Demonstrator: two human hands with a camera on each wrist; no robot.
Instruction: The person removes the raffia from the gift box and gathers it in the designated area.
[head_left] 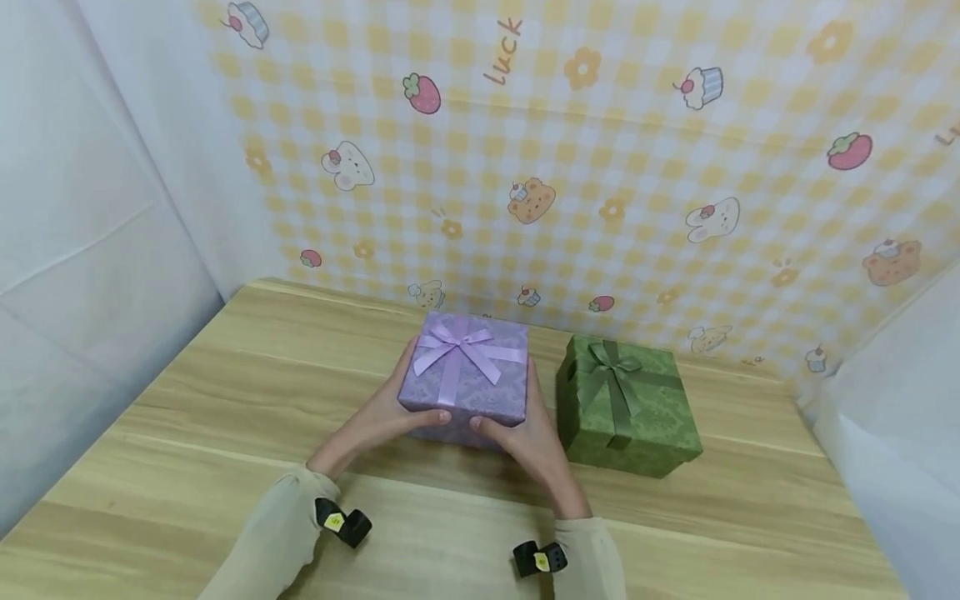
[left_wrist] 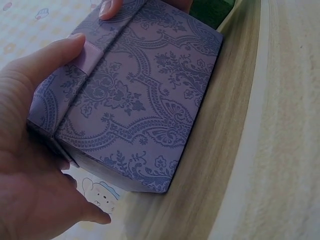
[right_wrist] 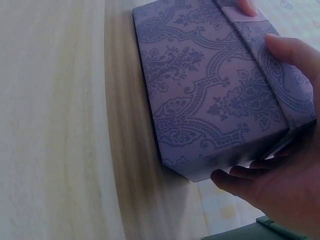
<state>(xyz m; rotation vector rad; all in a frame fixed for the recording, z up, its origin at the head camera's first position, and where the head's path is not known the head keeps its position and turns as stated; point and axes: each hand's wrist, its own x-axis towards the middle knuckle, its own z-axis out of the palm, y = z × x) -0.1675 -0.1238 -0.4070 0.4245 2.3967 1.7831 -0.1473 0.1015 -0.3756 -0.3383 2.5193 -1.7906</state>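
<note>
A purple patterned gift box (head_left: 510, 383) with a lilac ribbon bow (head_left: 462, 340) on its lid is between both hands. My left hand (head_left: 386, 412) grips its left side, with the thumb on the front of the lid rim. On the opposite side my right hand (head_left: 528, 433) holds it the same way, thumb on the front. Both wrist views show the box's front wall (left_wrist: 135, 90) close up, with fingers along the side walls under the lid's edge (right_wrist: 260, 75). The lid sits on the box.
To the right stands a green gift box (head_left: 652, 400) with a green bow, near my right hand. Both boxes are on a wood-grain table (head_left: 247, 375). A yellow checked cloth (head_left: 480, 150) hangs behind, and white sheets (head_left: 97, 208) hang at the sides.
</note>
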